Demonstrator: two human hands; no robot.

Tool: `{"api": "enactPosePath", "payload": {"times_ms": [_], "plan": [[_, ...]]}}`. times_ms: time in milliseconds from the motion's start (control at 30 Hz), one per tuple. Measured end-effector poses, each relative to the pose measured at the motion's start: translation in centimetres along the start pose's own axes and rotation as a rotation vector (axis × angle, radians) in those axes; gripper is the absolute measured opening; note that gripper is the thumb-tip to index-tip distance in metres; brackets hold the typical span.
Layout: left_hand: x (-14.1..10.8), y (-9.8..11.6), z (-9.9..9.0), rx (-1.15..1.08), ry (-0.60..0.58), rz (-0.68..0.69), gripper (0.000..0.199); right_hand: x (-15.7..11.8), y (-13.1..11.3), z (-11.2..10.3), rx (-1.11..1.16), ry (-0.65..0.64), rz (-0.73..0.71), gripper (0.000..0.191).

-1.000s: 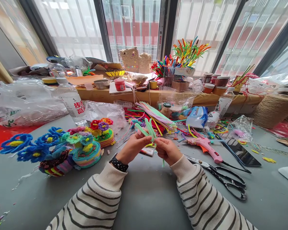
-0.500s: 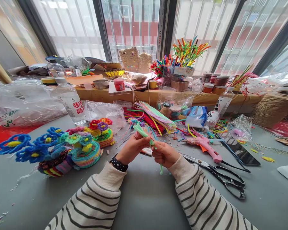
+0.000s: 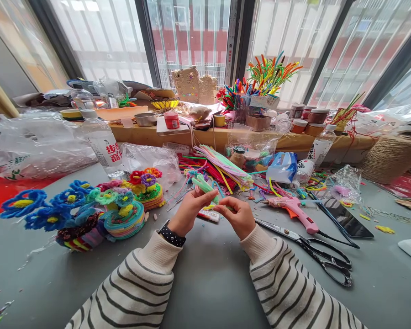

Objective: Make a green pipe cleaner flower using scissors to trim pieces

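Note:
Light green pipe cleaners (image 3: 202,183), bent into loops, stand up between my hands at the middle of the table. My left hand (image 3: 189,212) is closed round their lower part, with thumb pointing right. Close beside it, my right hand (image 3: 237,217) pinches the right end of the green piece; its fingertips partly hide what they hold. A white tube (image 3: 208,215) lies behind the hands. Right of my right hand are black-handled scissors (image 3: 303,242) and a pink glue gun (image 3: 292,209).
Pipe cleaner flower pots (image 3: 123,219) stand at the left. Behind the hands lies a pile of pastel pipe cleaners (image 3: 222,167). A phone (image 3: 345,219) and twine spool (image 3: 388,155) are at the right. Water bottles (image 3: 102,146) stand behind.
The green strand that hung below my right hand no longer shows there. My right hand's fingers have shifted and the hands are slightly farther apart, uncovering more of the white tube.

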State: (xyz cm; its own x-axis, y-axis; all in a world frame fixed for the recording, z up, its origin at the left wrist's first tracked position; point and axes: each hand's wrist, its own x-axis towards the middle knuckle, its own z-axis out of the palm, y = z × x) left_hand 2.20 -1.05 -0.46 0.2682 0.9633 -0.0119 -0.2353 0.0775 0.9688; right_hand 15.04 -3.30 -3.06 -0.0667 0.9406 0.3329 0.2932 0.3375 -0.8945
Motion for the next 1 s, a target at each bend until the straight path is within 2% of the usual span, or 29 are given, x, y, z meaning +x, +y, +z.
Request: {"api": "enactPosePath", "payload": {"times_ms": [133,233,300,367,467,533,600,700,800,900,1000], "plan": [[0.1,-0.3,-0.1,0.072,0.049,0.015,0.029,-0.5,0.2,0.2,-0.391,0.113,-0.199,0.031],[0.3,-0.6,-0.4,0.066,0.08,-0.009,0.031,-0.6,0.3,0.5,-0.463,0.198,-0.308,0.029],[0.3,-0.7,-0.4,0.023,0.06,-0.034,0.028,-0.5,0.2,0.5,-0.349,0.175,-0.251,0.026],[0.3,-0.5,-0.3,-0.059,-0.008,-0.053,0.022,-0.1,0.1,0.4,-0.094,0.077,-0.091,0.025],[0.1,-0.2,-0.2,-0.212,-0.158,-0.046,0.011,0.3,0.1,0.1,0.467,-0.149,0.213,0.031],[-0.1,0.0,-0.2,-0.272,-0.264,-0.039,0.018,0.4,0.2,-0.1,0.78,-0.317,0.367,0.033],[-0.1,0.0,-0.3,-0.28,-0.336,-0.031,0.025,0.3,0.3,-0.1,0.968,-0.458,0.44,0.032],[-0.1,-0.2,-0.5,-0.255,-0.338,0.009,0.017,0.1,0.4,-0.1,1.107,-0.534,0.435,0.031],[0.0,-0.2,-0.5,-0.218,-0.262,0.044,0.008,-0.1,0.3,0.0,1.142,-0.528,0.385,0.031],[0.0,-0.2,-0.3,-0.186,-0.169,0.06,0.006,-0.2,0.2,0.3,1.074,-0.489,0.346,0.029],[0.0,0.0,-0.2,-0.153,-0.131,0.062,0.009,-0.2,0.1,0.5,0.938,-0.389,0.303,0.029]]}}
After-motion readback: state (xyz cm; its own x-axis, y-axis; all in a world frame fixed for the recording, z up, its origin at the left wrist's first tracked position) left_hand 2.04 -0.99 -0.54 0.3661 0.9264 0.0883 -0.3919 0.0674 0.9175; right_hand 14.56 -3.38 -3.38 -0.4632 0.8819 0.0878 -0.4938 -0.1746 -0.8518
